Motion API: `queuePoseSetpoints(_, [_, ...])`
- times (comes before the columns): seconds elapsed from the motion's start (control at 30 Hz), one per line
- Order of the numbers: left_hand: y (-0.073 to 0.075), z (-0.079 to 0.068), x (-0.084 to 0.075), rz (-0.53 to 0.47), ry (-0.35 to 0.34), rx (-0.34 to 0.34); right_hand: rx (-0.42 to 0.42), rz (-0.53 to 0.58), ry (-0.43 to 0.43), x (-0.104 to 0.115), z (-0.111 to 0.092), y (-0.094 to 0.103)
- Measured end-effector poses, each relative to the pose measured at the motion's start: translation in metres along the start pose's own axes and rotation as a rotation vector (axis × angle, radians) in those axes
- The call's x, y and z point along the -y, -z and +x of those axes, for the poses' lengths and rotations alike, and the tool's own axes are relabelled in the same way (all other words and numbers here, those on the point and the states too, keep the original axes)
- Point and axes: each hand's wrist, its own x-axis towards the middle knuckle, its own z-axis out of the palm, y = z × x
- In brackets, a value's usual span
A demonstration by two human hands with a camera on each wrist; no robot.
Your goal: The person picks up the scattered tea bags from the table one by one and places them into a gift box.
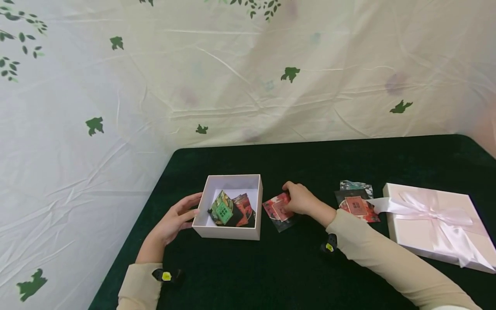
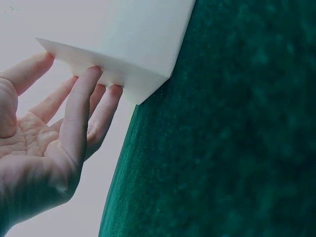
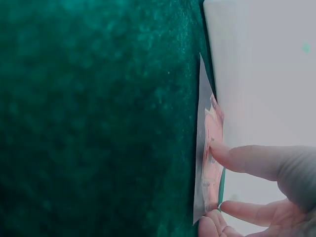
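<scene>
My left hand [image 1: 172, 221] has its fingertips against the left outer wall of an open white box [image 1: 228, 233]; the left wrist view shows the fingers spread along that wall. Inside lie several small flat printed packets, among them a green one [image 1: 223, 212] and a red one [image 1: 244, 206]. Just right of the box, my right hand [image 1: 300, 199] pinches a flat red-and-black packet [image 1: 277, 208] with thumb and fingers. In the right wrist view the thumb presses on the face of this packet [image 3: 212, 148], with the other fingers at its edge. It lies low, close over the dark cloth.
Farther right, a red-and-black packet [image 1: 356, 206] overlaps a greyish patterned one [image 1: 356, 186]. Next to them is a pale pink box lid [image 1: 418, 232] with a satin ribbon bow [image 1: 432, 214]. Dark green cloth [image 1: 290, 267] covers the table; a leaf-printed white sheet [image 1: 232, 86] hangs behind.
</scene>
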Motion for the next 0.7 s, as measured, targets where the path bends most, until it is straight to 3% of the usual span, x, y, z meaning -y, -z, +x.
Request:
queuePoseSetpoints(0.2, [0.0, -0.001, 0.0, 0.011, -0.01, 0.004, 0.037, 0.041, -0.054, -0.003, 0.003, 0.001])
queuePoseSetpoints(0.7, [0.0, -0.001, 0.001, -0.001, -0.013, 0.004, 0.077, 0.173, -0.087, -0.011, 0.002, 0.008])
